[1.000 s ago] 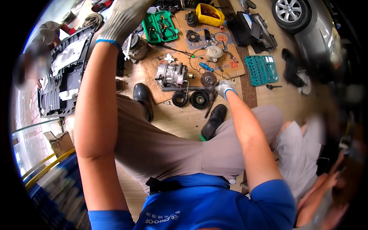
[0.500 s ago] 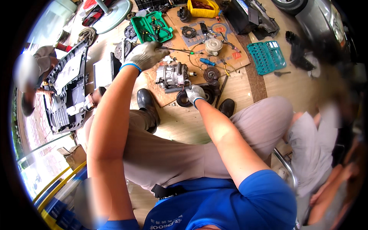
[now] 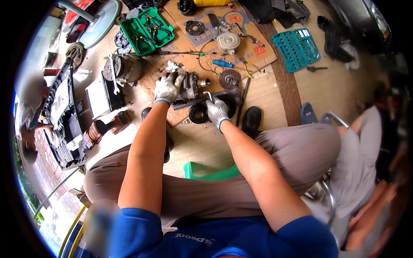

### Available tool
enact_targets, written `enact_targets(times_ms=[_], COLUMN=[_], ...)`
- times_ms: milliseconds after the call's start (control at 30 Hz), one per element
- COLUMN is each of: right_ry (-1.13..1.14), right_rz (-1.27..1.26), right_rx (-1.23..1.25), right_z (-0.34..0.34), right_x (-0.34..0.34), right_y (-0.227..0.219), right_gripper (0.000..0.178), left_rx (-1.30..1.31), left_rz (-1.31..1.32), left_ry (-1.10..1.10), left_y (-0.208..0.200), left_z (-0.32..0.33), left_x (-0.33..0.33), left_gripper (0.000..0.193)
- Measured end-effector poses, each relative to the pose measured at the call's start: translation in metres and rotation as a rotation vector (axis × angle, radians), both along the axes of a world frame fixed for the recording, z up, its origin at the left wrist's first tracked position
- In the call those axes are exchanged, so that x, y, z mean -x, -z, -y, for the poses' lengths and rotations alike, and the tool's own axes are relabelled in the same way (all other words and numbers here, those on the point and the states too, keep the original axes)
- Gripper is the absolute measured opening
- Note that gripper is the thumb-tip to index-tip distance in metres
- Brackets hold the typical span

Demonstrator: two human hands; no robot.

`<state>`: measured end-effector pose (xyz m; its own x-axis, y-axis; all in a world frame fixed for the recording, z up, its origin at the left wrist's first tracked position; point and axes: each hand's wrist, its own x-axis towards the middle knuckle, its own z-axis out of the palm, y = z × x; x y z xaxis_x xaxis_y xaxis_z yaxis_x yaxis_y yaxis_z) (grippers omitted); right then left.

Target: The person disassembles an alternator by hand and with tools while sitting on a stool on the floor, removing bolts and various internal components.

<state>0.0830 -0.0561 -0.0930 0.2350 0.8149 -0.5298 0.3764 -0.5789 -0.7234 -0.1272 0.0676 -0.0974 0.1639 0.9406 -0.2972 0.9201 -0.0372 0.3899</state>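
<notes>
A grey metal compressor point(image 3: 188, 88) lies on flattened cardboard point(image 3: 174, 58) in front of me, its shaft end to the right. My left hand point(image 3: 167, 88), in a white knit glove, grips the compressor's left end with bent fingers. Just right of it, my gloved right hand point(image 3: 218, 110) is closed round a bent silver hex key point(image 3: 209, 95), whose short end points up toward the compressor. Beside that hand lies a black ring-shaped pulley point(image 3: 198, 113), and a round clutch plate point(image 3: 229, 79) rests farther right. The right fingertips are partly hidden.
An opened green case point(image 3: 140, 32), a teal socket set point(image 3: 296, 49), a blue-handled screwdriver point(image 3: 222, 63) and a round motor point(image 3: 228, 42) lie beyond. A wrench point(image 3: 113, 73) rests by a cylindrical part at left. People are on both sides; a green stool point(image 3: 211, 172) is under me.
My left hand has come down and nearer from beside the green case onto the compressor. My right hand stays near the pulley, the hex key now showing. The view has shifted slightly.
</notes>
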Motion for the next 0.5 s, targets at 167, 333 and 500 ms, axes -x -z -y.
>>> enact_targets(times_ms=[167,333,500], right_ry=[-0.468,-1.078,-0.768], right_rz=[0.433,0.829,0.641], right_rx=[-0.023,0.036,0.217], right_z=[-0.019,-0.033,-0.036], right_x=[-0.006,-0.004,0.008], right_y=[-0.012,-0.056,-0.079], right_gripper=[0.021,0.024,0.026], left_rx=[0.161,0.176,0.126], left_rz=[-0.112,-0.166,-0.120], left_ry=[-0.293,-0.353,-0.375], left_y=[-0.054,-0.075,-0.051], left_z=[0.012,0.017,0.008], left_x=[-0.052,-0.058,-0.042], left_gripper=[0.060,0.057,0.055])
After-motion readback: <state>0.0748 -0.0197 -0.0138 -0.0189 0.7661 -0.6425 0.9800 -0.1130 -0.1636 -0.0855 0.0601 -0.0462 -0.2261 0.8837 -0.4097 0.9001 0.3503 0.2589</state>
